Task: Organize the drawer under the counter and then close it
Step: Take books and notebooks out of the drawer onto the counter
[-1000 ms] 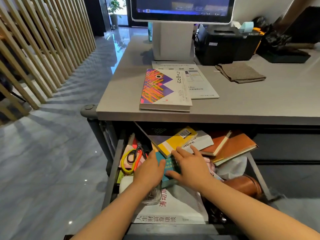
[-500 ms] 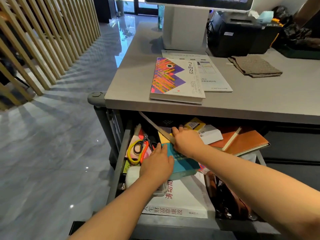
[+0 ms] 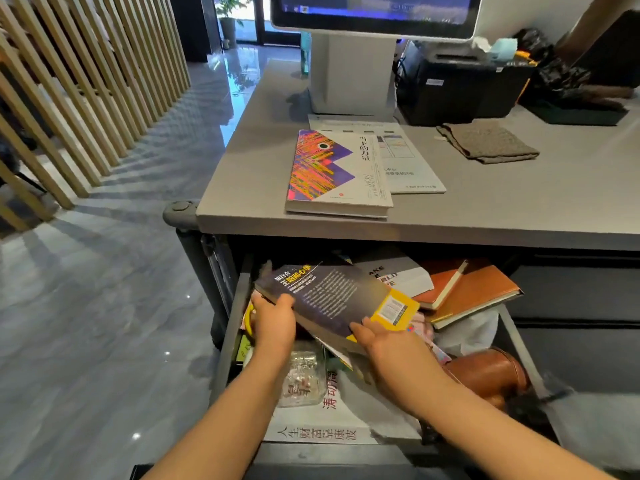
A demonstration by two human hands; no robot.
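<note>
The drawer [image 3: 228, 344] under the grey counter [image 3: 519, 202] stands pulled out and crammed with books. Both hands hold a dark book with a yellow corner [image 3: 332, 299], tilted above the clutter. My left hand [image 3: 273, 323] grips its near left edge. My right hand [image 3: 384, 344] grips its near right edge by the yellow barcode patch. Beneath lie a white book with Chinese lettering [image 3: 322, 427], a clear plastic item [image 3: 301, 379], a white book [image 3: 401, 275] and two orange notebooks [image 3: 474, 292] at the back right.
A brown leather case [image 3: 491, 372] and a white bag [image 3: 467, 330] fill the drawer's right side. On the counter lie a colourful book [image 3: 332, 171], a leaflet [image 3: 405, 161], a grey cloth [image 3: 488, 142], a monitor stand [image 3: 353, 74] and a black printer [image 3: 460, 88]. Wooden slats [image 3: 79, 98] line the left.
Both hands have lifted the dark book with the yellow corner up off the pile; before, they were pressing on the books and a teal one showed beneath.
</note>
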